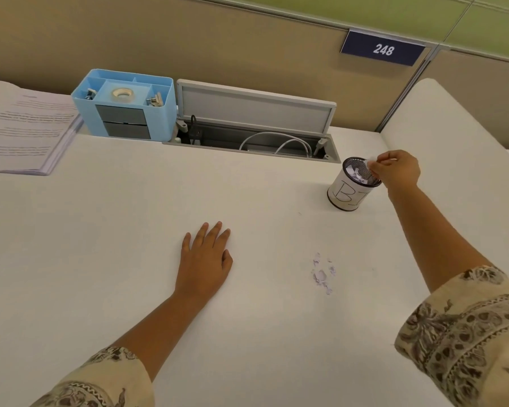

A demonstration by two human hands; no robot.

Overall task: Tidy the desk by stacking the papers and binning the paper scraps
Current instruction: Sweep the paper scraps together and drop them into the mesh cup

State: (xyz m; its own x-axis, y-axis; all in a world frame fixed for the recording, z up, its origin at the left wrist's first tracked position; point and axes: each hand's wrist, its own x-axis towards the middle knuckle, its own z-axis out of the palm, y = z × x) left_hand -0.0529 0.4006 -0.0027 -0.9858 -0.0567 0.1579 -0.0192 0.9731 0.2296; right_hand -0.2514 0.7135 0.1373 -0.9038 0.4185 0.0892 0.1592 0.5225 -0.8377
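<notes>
White desk surface (100,230), broad and plain, carrying all items listed. Nearest, at both lower corners: cream sleeves with a dark floral print, left sleeve (100,383) and right sleeve (465,327), bare forearms extending from each. Left hand (204,257): laid palm down on the desk near the middle, fingers straight and slightly spread, holding nothing. Paper scraps (323,273): a small cluster of pale torn bits lying loose on the desk, to the right of the left hand and apart from it, nearer than the bin. Bin (351,185): small cylindrical mesh cup with a dark rim, wrapped in white paper bearing hand-drawn letters, standing upright on the right of the desk, white scraps visible inside. Right hand (398,170): held over the bin's right rim, fingertips pinched together on a small white scrap (370,163) just above the opening. Farther back, cable tray (247,133): grey recessed trough with its lid raised, white cables coiled within. Left of it, organiser (124,104): light blue box with grey drawers, a tape roll (122,94) in its middle top compartment, metal clips in the side compartments. Far left, papers (24,127): a stack of printed sheets lying flat at the desk's edge. Farthest, beige partition (188,39) with a dark blue plate (383,49) reading 248.
</notes>
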